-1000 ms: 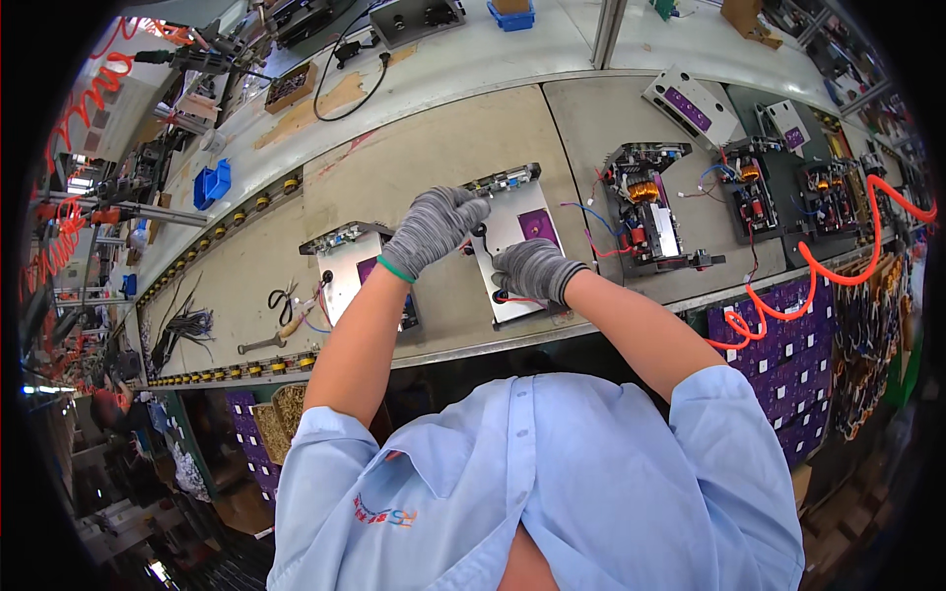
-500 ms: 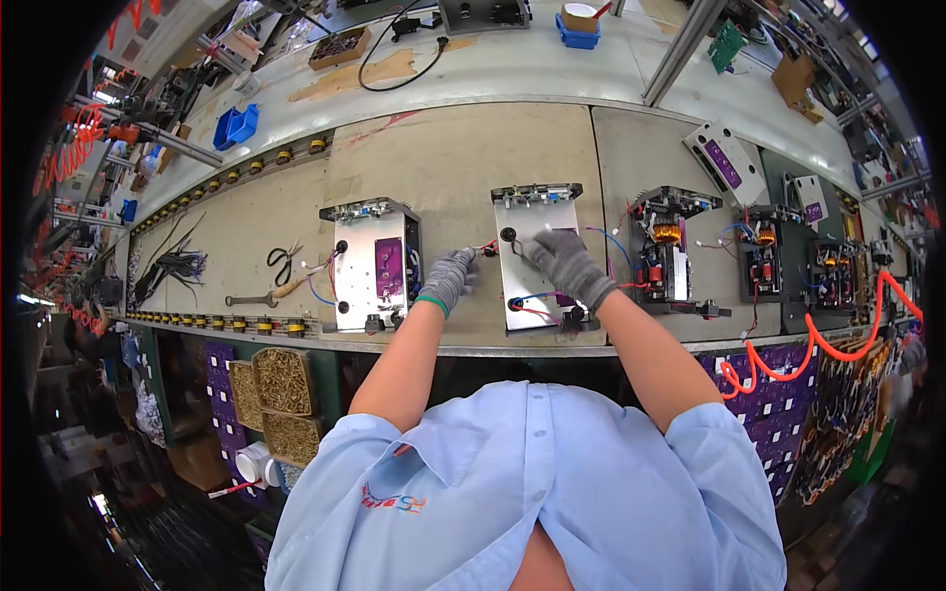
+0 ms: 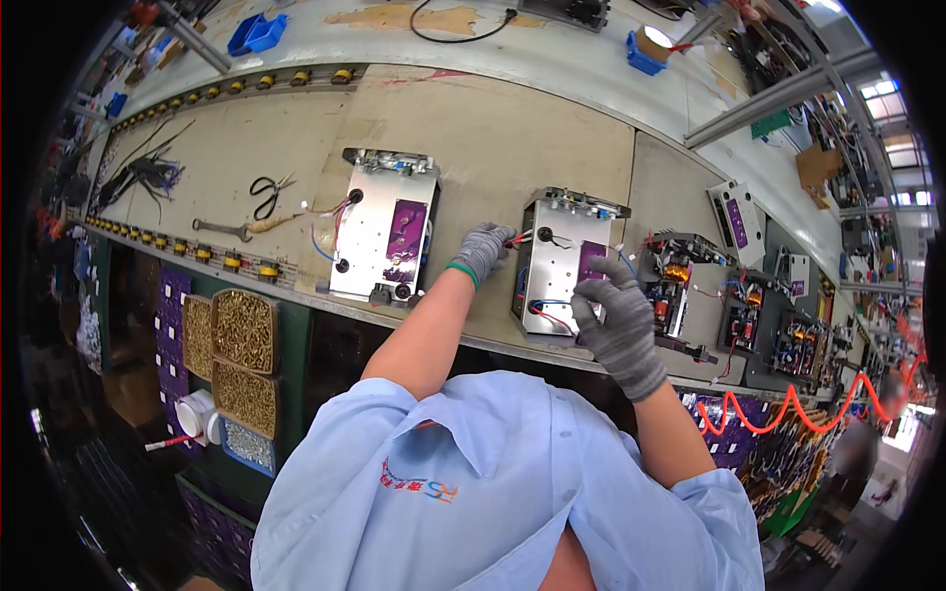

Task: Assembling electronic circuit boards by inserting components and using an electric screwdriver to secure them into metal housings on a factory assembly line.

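Observation:
My left hand [image 3: 480, 249], in a grey knit glove with a green cuff, pinches a bundle of red and white wires [image 3: 517, 238] at the left side of a silver metal unit [image 3: 558, 258]. These wires run to a round black hole in the unit's top face. A purple board [image 3: 593, 260] lies on that face. Over the unit's near right corner hovers my gloved right hand [image 3: 619, 320], its fingers apart and nothing visible in them. Blue and red wires come out of a lower hole close by. Left of my left hand stands a similar silver unit [image 3: 377, 236].
Black-handled scissors [image 3: 264, 197], a wrench [image 3: 222, 229] and a bunch of dark cables [image 3: 143, 182] lie at the left. To the right stand several opened units with copper coils [image 3: 676, 273]. Trays of brass screws [image 3: 244, 330] sit below the bench edge, and a coiled red hose [image 3: 788, 419] hangs at the right.
My right hand has lifted off the unit's top and drawn back toward me and right, its fingers spreading. My left hand stays at the wires. The head view has shifted and turned.

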The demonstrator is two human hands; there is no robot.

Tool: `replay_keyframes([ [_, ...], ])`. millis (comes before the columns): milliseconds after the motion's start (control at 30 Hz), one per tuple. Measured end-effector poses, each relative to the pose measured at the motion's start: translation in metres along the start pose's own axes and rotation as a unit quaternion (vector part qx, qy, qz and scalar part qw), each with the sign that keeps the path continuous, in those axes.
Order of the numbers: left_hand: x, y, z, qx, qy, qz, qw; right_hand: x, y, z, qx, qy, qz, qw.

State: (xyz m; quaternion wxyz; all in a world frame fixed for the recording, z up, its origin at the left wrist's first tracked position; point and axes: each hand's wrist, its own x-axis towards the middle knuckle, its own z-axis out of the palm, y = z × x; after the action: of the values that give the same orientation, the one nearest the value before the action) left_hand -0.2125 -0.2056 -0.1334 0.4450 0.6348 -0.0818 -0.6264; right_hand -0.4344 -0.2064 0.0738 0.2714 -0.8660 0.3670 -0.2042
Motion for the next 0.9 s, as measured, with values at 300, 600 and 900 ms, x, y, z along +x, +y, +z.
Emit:
replay_keyframes([
  [300, 0.004, -0.009, -0.008, -0.061, -0.09, 0.064, 0.992, 0.04, -0.02, 0.006, 0.034, -0.026, -0.101, 0.994],
  [600, 0.006, -0.018, -0.003, 0.354, -0.011, 0.265, 0.897, -0.001, -0.008, 0.051, 0.094, -0.088, -0.09, 0.988],
  [900, 0.018, -0.008, 0.011, 0.083, -0.034, 0.161, 0.983, -0.04, 0.013, 0.059, 0.077, -0.072, -0.03, 0.994],
])
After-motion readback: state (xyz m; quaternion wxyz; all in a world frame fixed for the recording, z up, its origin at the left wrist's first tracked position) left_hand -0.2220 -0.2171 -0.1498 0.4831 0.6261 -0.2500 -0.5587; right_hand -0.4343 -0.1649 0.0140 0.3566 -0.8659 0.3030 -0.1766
